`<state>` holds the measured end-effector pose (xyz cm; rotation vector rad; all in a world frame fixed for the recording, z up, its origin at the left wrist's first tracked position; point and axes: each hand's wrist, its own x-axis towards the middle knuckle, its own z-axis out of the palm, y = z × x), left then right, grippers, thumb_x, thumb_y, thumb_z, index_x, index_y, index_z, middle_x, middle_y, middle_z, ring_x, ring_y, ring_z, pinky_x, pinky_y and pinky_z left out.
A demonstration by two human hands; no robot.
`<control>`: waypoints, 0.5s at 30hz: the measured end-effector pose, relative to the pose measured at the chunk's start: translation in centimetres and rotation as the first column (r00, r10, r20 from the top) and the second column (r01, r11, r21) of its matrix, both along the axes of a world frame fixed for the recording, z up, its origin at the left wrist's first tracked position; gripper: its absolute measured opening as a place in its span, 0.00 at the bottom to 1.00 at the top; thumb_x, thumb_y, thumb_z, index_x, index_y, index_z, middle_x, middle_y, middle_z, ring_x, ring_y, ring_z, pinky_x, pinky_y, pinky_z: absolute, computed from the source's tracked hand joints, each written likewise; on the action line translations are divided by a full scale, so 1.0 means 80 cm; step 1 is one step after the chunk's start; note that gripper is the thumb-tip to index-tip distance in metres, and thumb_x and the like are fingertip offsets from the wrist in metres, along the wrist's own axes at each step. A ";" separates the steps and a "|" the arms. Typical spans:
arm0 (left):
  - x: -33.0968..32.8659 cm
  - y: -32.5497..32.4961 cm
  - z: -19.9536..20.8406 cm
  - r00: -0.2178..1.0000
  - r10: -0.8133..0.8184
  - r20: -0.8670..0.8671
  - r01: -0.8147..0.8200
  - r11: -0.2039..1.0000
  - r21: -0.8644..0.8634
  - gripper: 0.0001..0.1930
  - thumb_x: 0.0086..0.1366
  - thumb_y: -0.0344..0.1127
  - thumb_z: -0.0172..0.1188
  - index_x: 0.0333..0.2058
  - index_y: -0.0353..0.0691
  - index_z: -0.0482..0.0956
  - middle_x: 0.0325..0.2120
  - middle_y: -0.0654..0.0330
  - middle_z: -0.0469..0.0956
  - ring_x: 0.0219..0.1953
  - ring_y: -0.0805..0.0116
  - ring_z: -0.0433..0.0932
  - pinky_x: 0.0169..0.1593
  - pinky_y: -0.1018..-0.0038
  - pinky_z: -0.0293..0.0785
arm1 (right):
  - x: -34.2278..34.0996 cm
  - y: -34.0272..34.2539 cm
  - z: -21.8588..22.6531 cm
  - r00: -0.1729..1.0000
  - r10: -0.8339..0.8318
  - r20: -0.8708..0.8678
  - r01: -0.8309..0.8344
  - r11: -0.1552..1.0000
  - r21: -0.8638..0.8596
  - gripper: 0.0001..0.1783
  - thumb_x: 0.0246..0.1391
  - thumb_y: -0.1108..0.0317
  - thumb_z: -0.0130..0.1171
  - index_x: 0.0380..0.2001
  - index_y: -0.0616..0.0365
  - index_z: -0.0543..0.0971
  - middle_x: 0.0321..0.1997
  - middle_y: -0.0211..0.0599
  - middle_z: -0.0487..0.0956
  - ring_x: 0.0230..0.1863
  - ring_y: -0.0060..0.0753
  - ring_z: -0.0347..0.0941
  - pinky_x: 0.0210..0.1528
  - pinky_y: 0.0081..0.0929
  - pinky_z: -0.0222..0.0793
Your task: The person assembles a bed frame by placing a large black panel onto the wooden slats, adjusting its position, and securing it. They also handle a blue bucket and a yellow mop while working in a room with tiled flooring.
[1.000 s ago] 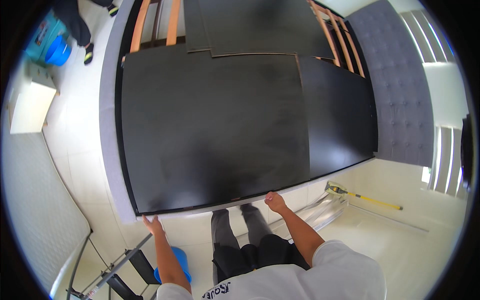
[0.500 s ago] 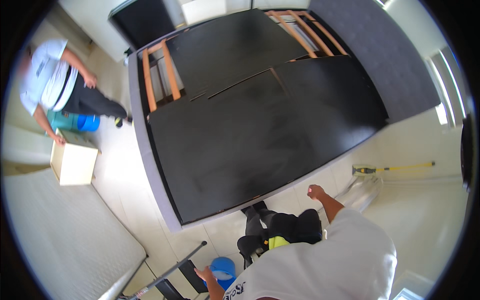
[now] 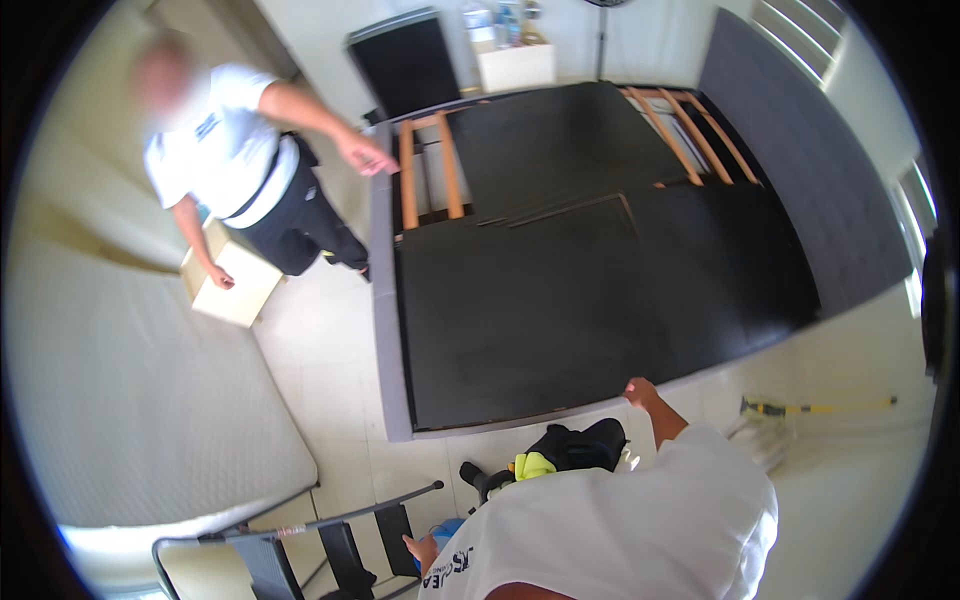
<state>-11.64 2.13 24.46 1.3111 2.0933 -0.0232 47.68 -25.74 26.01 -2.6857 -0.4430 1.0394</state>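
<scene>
A grey upholstered bed frame holds dark boards laid over wooden slats. Close to the frame's near edge is my right hand, its fingers curled; I cannot tell whether it touches the edge, and the inside of the hand is hidden. My left hand hangs low with fingers stretched out, holding nothing. It overlaps a blue bucket, mostly hidden behind my arm, and is beside a black stepladder.
Left of the bed stands a co-worker, one arm reaching toward the frame, next to a pale box-shaped cabinet. A white mattress lies at left. A yellow-handled mop is at right; a black panel and white side table stand behind.
My view has shifted, and the bed sits lower and farther right. The co-worker has let go of the cabinet, come nearer the bed and stretched out an arm. My right hand is closer to the frame.
</scene>
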 end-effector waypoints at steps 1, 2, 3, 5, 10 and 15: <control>0.021 0.002 0.019 1.000 -0.014 0.000 0.014 1.000 -0.017 0.40 0.36 0.32 0.55 0.50 0.27 0.48 0.48 0.41 0.54 0.52 0.52 0.52 0.54 0.71 0.48 | -0.005 -0.005 0.001 0.999 -0.048 0.005 0.048 0.998 -0.027 0.09 0.32 0.64 0.53 0.22 0.54 0.74 0.28 0.41 0.74 0.35 0.42 0.69 0.38 0.32 0.64; 0.012 0.007 0.033 1.000 -0.017 -0.012 0.017 1.000 -0.015 0.40 0.36 0.32 0.55 0.50 0.26 0.48 0.48 0.41 0.54 0.53 0.52 0.52 0.54 0.71 0.48 | -0.014 0.007 0.002 0.999 -0.034 0.042 0.034 0.999 -0.007 0.09 0.32 0.64 0.54 0.20 0.55 0.74 0.26 0.41 0.74 0.33 0.42 0.70 0.36 0.31 0.65; -0.009 0.015 0.035 0.999 -0.006 -0.042 0.007 1.000 0.015 0.39 0.37 0.33 0.55 0.49 0.27 0.49 0.47 0.41 0.57 0.51 0.51 0.56 0.53 0.70 0.51 | -0.030 0.023 0.002 0.997 -0.021 0.072 0.020 1.000 0.016 0.09 0.31 0.64 0.55 0.19 0.56 0.74 0.24 0.41 0.74 0.31 0.41 0.70 0.34 0.31 0.65; -0.033 0.030 0.039 0.998 -0.016 -0.067 0.017 1.000 0.004 0.38 0.37 0.33 0.56 0.49 0.28 0.50 0.45 0.41 0.59 0.49 0.51 0.58 0.52 0.70 0.54 | -0.055 0.063 0.011 0.995 -0.004 0.096 0.000 0.999 0.048 0.08 0.30 0.65 0.55 0.19 0.57 0.74 0.20 0.42 0.74 0.26 0.40 0.71 0.30 0.29 0.66; -0.072 0.110 0.061 0.988 -0.151 -0.042 0.150 0.989 -0.010 0.37 0.39 0.33 0.56 0.49 0.30 0.51 0.43 0.42 0.62 0.46 0.52 0.62 0.49 0.70 0.58 | -0.130 0.148 0.040 0.997 -0.078 -0.025 0.080 0.994 0.080 0.07 0.34 0.67 0.54 0.20 0.58 0.74 0.15 0.38 0.72 0.16 0.30 0.68 0.18 0.26 0.64; -0.074 0.225 0.012 0.903 -0.324 0.282 0.350 0.936 -0.046 0.31 0.43 0.29 0.52 0.49 0.37 0.52 0.28 0.51 0.66 0.33 0.60 0.66 0.33 0.68 0.62 | -0.201 0.218 0.069 0.977 0.211 0.025 -0.212 0.972 0.103 0.08 0.32 0.64 0.54 0.19 0.56 0.74 0.19 0.40 0.73 0.22 0.35 0.69 0.23 0.30 0.64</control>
